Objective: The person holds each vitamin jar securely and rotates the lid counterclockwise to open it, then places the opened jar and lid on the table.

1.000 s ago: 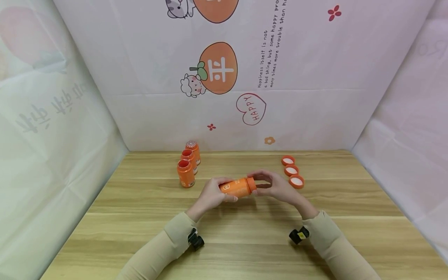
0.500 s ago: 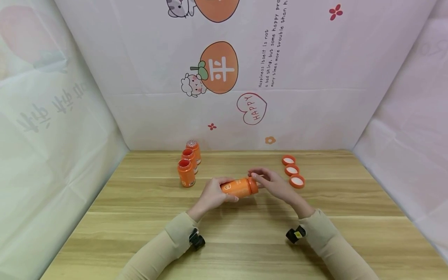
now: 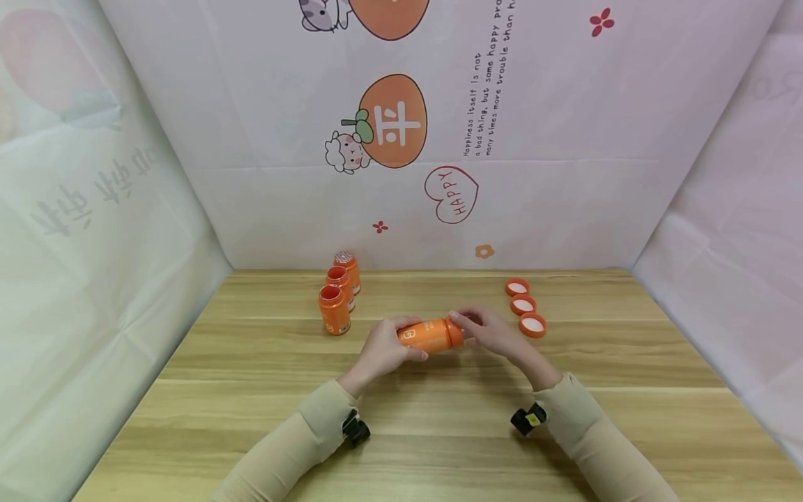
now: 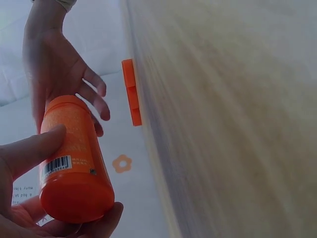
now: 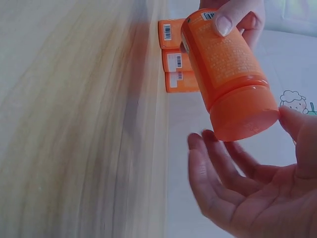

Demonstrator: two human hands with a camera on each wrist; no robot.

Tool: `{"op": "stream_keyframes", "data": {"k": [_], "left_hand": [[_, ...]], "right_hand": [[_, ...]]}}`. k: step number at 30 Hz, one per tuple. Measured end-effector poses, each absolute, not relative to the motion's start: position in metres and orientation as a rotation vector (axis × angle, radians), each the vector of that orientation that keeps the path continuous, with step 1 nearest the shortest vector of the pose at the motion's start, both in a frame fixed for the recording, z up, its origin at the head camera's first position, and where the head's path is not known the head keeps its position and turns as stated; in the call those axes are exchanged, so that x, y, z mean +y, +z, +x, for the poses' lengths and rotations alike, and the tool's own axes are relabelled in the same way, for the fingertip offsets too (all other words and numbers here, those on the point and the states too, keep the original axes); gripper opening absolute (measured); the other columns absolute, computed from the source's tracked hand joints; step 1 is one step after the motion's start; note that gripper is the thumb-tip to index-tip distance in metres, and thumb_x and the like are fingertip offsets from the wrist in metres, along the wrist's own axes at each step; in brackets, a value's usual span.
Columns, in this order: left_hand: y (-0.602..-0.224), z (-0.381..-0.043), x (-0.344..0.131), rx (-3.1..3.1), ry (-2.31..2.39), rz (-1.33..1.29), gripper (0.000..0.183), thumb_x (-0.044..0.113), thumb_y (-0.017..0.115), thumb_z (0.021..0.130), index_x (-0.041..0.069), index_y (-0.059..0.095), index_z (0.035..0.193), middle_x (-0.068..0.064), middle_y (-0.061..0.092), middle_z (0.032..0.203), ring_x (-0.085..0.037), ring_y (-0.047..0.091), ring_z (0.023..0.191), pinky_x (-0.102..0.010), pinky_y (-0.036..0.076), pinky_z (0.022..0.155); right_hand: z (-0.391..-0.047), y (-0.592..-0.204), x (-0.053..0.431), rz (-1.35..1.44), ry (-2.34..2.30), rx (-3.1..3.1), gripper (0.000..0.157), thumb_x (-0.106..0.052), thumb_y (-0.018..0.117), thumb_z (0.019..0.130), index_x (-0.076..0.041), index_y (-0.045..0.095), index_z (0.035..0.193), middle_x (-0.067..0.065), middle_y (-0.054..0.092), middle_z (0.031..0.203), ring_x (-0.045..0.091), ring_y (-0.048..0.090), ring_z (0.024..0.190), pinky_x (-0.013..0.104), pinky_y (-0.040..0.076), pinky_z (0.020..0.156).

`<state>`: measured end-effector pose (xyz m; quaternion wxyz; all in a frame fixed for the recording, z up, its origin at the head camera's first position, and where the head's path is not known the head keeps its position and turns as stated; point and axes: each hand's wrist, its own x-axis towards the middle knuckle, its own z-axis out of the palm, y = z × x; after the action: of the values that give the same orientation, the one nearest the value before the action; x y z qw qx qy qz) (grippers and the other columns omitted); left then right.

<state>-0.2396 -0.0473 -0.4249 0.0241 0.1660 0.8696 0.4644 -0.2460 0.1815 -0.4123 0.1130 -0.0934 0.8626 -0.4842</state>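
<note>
My left hand (image 3: 381,346) grips an orange bottle (image 3: 423,337) by its body, holding it tilted on its side above the table. Its orange screw cap (image 5: 245,113) is on and points toward my right hand (image 3: 492,332). In the right wrist view, the right thumb touches the cap's edge while the other fingers curve loosely around its far side. Whether those fingertips press on the cap is hard to tell. The left wrist view shows the bottle's base and a barcode (image 4: 57,166), with left thumb and fingers wrapped around the body.
Three orange bottles without caps (image 3: 334,312) stand in a row at the back left; the rearmost has a silvery patterned top. Three orange caps (image 3: 532,325) lie with white insides up at the back right. White printed sheets (image 3: 539,209) enclose the wooden table (image 3: 439,446).
The right fingers have shifted around the cap, lifting off and coming back close to it, with the thumb now against its edge. The left hand and bottle have barely moved.
</note>
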Motion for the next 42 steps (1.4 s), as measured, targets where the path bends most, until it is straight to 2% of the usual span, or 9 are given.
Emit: {"op": "stream_keyframes", "data": {"k": [6, 14, 22, 37, 42], "left_hand": [[-0.424, -0.240, -0.046, 2.702, 1.445, 0.506, 0.060, 0.015, 0.084, 0.064, 0.013, 0.065, 0.121, -0.005, 0.066, 0.115, -0.020, 0.056, 0.094, -0.038, 0.043, 0.082], [-0.424, -0.240, -0.045, 2.702, 1.441, 0.519, 0.060, 0.012, 0.084, 0.065, 0.012, 0.064, 0.122, -0.006, 0.066, 0.116, -0.020, 0.056, 0.096, -0.038, 0.044, 0.084], [-0.425, -0.239, -0.047, 2.705, 1.436, 0.527, 0.060, 0.012, 0.083, 0.066, 0.011, 0.063, 0.123, -0.007, 0.065, 0.117, -0.020, 0.056, 0.096, -0.039, 0.043, 0.085], [-0.423, -0.238, -0.046, 2.687, 1.447, 0.515, 0.060, 0.012, 0.083, 0.066, 0.011, 0.064, 0.123, -0.007, 0.065, 0.117, -0.020, 0.056, 0.096, -0.038, 0.043, 0.084], [-0.422, -0.238, -0.046, 2.675, 1.447, 0.486, 0.059, 0.013, 0.083, 0.066, 0.013, 0.064, 0.122, -0.006, 0.064, 0.117, -0.021, 0.055, 0.096, -0.038, 0.042, 0.084]], "right_hand": [[-0.244, -0.413, 0.181, -0.223, -1.382, 2.476, 0.065, -0.061, 0.045, 0.091, -0.005, 0.054, 0.125, 0.011, 0.063, 0.108, 0.023, 0.064, 0.092, 0.044, 0.053, 0.080], [-0.245, -0.415, 0.181, -0.230, -1.406, 2.416, 0.068, -0.059, 0.043, 0.093, -0.002, 0.050, 0.130, 0.013, 0.064, 0.109, 0.021, 0.066, 0.091, 0.045, 0.053, 0.081], [-0.242, -0.414, 0.182, -0.257, -1.431, 2.388, 0.068, -0.056, 0.047, 0.092, -0.003, 0.046, 0.134, 0.016, 0.060, 0.117, 0.024, 0.065, 0.098, 0.043, 0.053, 0.083], [-0.244, -0.411, 0.188, -0.339, -1.470, 2.322, 0.066, -0.044, 0.054, 0.094, 0.003, 0.040, 0.138, 0.024, 0.052, 0.127, 0.032, 0.061, 0.105, 0.045, 0.052, 0.087], [-0.245, -0.409, 0.192, -0.387, -1.492, 2.286, 0.063, -0.041, 0.058, 0.092, -0.001, 0.041, 0.138, 0.023, 0.050, 0.131, 0.031, 0.060, 0.109, 0.049, 0.049, 0.090]]}}
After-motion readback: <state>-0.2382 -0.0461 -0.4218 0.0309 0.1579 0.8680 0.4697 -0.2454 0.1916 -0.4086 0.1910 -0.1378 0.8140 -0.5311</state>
